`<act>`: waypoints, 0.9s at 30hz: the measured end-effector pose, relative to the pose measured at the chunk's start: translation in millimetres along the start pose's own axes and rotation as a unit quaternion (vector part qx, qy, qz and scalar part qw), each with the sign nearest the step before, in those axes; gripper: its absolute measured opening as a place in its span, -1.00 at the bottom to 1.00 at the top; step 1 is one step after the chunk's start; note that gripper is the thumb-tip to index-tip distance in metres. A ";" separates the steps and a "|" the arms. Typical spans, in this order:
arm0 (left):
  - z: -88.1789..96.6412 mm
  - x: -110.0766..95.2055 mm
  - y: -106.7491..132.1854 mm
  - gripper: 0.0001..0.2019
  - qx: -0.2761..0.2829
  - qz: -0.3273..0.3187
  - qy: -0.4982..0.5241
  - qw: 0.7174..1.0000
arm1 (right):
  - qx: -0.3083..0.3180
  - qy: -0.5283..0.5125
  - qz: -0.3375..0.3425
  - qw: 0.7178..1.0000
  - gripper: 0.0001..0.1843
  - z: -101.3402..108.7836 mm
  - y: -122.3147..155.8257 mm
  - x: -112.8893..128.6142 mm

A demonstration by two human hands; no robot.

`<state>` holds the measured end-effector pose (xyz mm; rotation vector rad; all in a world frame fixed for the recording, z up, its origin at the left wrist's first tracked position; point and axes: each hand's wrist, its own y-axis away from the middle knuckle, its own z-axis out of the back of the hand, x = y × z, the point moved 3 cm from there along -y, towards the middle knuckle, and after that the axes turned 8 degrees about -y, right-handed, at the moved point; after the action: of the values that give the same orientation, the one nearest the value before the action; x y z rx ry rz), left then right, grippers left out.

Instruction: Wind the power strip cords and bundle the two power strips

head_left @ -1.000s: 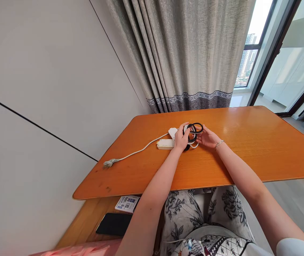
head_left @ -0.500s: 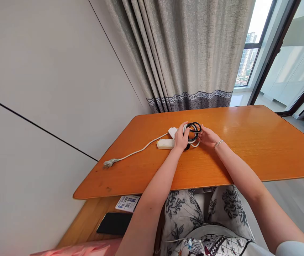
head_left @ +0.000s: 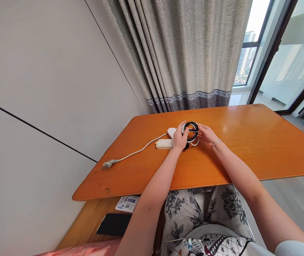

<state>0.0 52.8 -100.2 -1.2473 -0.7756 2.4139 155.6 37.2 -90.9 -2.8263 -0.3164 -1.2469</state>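
Left hand (head_left: 181,137): I'm seeing it wrapping around the left side of the cable coil (head_left: 192,127), fingers closed on the loops, thumb pressing on top.
Right hand (head_left: 206,137): it's pinching the coil's right edge with the fingertips, with a bracelet (head_left: 216,143) sitting on the wrist.
Coil: black and white loops bunching together between both hands, out toward the middle of the orange table (head_left: 248,149). I can't tell if it's resting on the wood or hovering just off it.
Power strip (head_left: 164,144): lying flat just left of the left hand, its white cord (head_left: 138,151) trailing off to a plug (head_left: 107,164) near the table's left edge.
Doing it well: I'm guessing the trick is letting the left hand do the clamping while the right is only guiding. If both are squeezing, the loops are going to spring out of shape.
Watch for: the black loops are sliding off the white ones easily, I'd think, so stacking them evenly is mattering more than speed.
Also around: a phone (head_left: 114,224) and a printed card (head_left: 127,203) lying on the lower ledge by my knees, well apart from the coil.
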 end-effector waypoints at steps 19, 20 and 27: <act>-3.7 2.1 -2.4 -0.53 -0.030 0.019 0.063 0.997 | -0.003 0.029 0.054 0.998 -0.45 7.3 -6.9 1.5; -3.9 2.6 -3.0 -0.54 -0.035 0.022 0.069 0.997 | -0.004 0.030 0.055 0.998 -0.43 8.0 -7.9 0.8; -4.0 -1.6 -7.1 -0.70 -0.016 0.000 0.084 0.996 | -0.048 0.104 0.128 0.985 -0.42 17.5 -15.5 -9.2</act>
<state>4.4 59.0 -96.8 -1.4420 -0.7665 2.2685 159.2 52.8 -110.2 -2.6669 0.1137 -1.5145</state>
